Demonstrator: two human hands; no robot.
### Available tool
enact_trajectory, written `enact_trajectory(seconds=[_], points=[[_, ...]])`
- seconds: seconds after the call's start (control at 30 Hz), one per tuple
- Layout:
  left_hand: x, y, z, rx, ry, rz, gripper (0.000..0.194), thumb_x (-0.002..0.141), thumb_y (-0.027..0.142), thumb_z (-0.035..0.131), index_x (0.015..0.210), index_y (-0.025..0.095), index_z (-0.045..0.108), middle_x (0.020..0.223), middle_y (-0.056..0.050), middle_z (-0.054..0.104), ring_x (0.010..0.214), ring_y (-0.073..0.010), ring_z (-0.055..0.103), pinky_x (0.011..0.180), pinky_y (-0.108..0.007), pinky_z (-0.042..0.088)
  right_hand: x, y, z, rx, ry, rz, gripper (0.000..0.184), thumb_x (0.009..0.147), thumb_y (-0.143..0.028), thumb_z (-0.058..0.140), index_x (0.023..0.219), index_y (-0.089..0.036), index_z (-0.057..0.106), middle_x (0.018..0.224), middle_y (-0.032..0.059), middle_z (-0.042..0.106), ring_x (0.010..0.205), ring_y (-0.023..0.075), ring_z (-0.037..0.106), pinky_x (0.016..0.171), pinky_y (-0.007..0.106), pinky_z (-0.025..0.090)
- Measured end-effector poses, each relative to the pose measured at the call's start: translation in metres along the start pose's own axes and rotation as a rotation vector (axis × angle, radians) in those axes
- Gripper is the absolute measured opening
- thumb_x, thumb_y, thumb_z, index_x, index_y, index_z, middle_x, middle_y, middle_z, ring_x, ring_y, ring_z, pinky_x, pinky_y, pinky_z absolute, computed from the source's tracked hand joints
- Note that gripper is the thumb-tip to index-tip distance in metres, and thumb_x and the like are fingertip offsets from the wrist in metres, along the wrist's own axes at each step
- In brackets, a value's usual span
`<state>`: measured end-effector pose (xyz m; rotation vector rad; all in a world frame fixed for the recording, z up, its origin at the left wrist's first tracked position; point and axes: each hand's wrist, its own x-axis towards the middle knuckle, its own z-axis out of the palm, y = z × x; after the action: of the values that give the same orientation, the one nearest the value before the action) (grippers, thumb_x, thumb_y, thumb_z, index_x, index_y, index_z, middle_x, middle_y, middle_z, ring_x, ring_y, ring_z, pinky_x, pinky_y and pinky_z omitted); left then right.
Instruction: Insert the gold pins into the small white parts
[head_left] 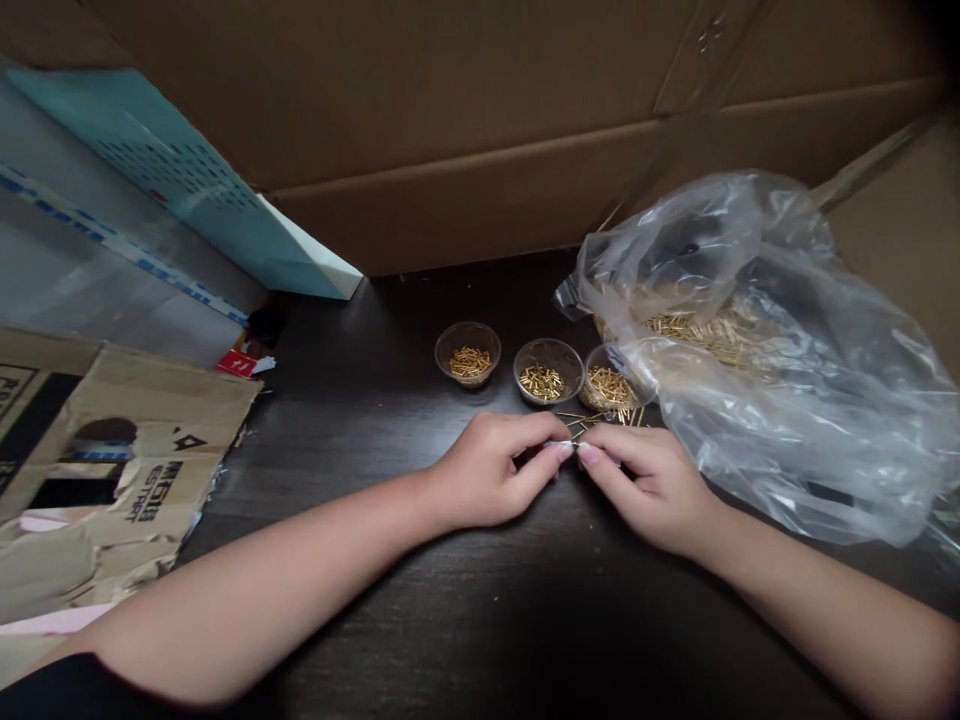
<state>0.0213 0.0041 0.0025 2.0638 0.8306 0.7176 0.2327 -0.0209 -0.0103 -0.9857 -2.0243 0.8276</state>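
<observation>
My left hand point(487, 470) and my right hand point(637, 490) meet at the middle of the dark table, their fingertips pinching a small white piece point(561, 444) with thin metal pins at its tip. Its exact shape is hidden by my fingers. Just beyond my fingers lie several loose brass pins point(592, 420). Three clear plastic cups hold more brass pins: one point(467, 353), a second point(548, 371) and a third point(607, 385), which the bag partly covers. A clear plastic bag point(780, 370) to the right holds a heap of similar pins.
The dark wood table point(390, 610) runs under everything. A brown cardboard wall point(420, 130) rises behind it. Flattened printed cardboard point(112, 460) lies at the left, below a teal board point(225, 210) and near a small red label point(236, 364).
</observation>
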Motion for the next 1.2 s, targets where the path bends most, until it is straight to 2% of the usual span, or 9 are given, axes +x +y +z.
enact_trajectory(seconds=[0.43, 0.6, 0.9, 1.1, 1.2], points=[[-0.001, -0.003, 0.000, 0.125, 0.015, 0.105, 0.015, 0.098, 0.020, 0.054, 0.093, 0.013, 0.067, 0.072, -0.002, 0.067, 0.062, -0.0107, 0.059, 0.060, -0.021, 0.042, -0.002, 0.009, -0.002, -0.093, -0.054, -0.105, 0.027, 0.102, -0.014, 0.050, 0.075, -0.019, 0.047, 0.066, -0.0033, 0.047, 0.058, 0.0100, 0.048, 0.059, 0.023, 0.038], [-0.002, -0.004, 0.001, 0.168, 0.005, 0.148, 0.017, 0.099, 0.019, 0.052, 0.091, 0.013, 0.065, 0.070, -0.001, 0.063, 0.061, -0.0114, 0.056, 0.059, -0.022, 0.040, -0.004, 0.012, -0.003, -0.168, -0.074, -0.162, 0.025, 0.103, -0.014, 0.049, 0.078, -0.019, 0.049, 0.069, -0.0017, 0.048, 0.060, 0.0112, 0.048, 0.060, 0.024, 0.040], [-0.002, -0.002, 0.001, 0.148, -0.061, 0.091, 0.017, 0.099, 0.020, 0.051, 0.088, 0.015, 0.063, 0.066, 0.001, 0.059, 0.058, -0.0103, 0.054, 0.056, -0.021, 0.039, -0.004, 0.014, -0.007, -0.322, -0.062, -0.311, 0.023, 0.096, -0.003, 0.045, 0.082, -0.019, 0.054, 0.070, 0.0024, 0.056, 0.064, 0.0159, 0.052, 0.063, 0.027, 0.045], [-0.004, -0.007, 0.000, 0.373, -0.097, 0.290, 0.021, 0.098, 0.013, 0.042, 0.083, 0.016, 0.056, 0.070, -0.002, 0.060, 0.062, -0.0142, 0.055, 0.059, -0.026, 0.043, -0.005, 0.012, -0.005, -0.280, -0.102, -0.253, 0.025, 0.098, -0.007, 0.044, 0.078, -0.019, 0.052, 0.066, 0.0001, 0.050, 0.060, 0.0145, 0.049, 0.059, 0.027, 0.041], [-0.005, -0.007, -0.002, 0.443, -0.114, 0.320, 0.020, 0.097, 0.011, 0.041, 0.085, 0.016, 0.056, 0.072, -0.004, 0.061, 0.064, -0.0152, 0.056, 0.061, -0.026, 0.043, -0.004, 0.010, -0.004, -0.230, -0.108, -0.191, 0.027, 0.101, -0.011, 0.048, 0.075, -0.019, 0.050, 0.065, -0.0017, 0.047, 0.058, 0.0122, 0.048, 0.058, 0.025, 0.040]])
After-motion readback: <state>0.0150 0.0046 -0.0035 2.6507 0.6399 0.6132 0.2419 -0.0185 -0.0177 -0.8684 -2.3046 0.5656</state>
